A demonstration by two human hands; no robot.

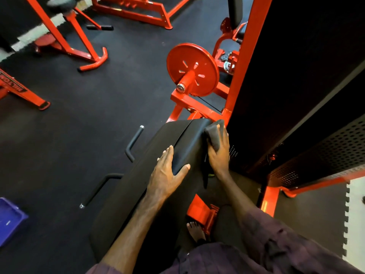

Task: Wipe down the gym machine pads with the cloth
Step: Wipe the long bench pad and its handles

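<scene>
A long black machine pad [138, 190] runs from the lower centre up to the red frame. My left hand [167, 173] rests flat on the pad's upper section, fingers straight and thumb spread over its ridge. My right hand [218, 153] presses a dark grey cloth [214, 135] against the pad's right side edge near its top end, fingers laid over the cloth. Part of the cloth is hidden under the hand.
A red weight plate [192, 69] on its peg stands just beyond the pad. A tall black shroud [286, 86] with a red upright flanks the right. Black handles [134, 141] jut left of the pad. Other red machines [65, 40] and a blue crate [9, 220] stand on the dark floor.
</scene>
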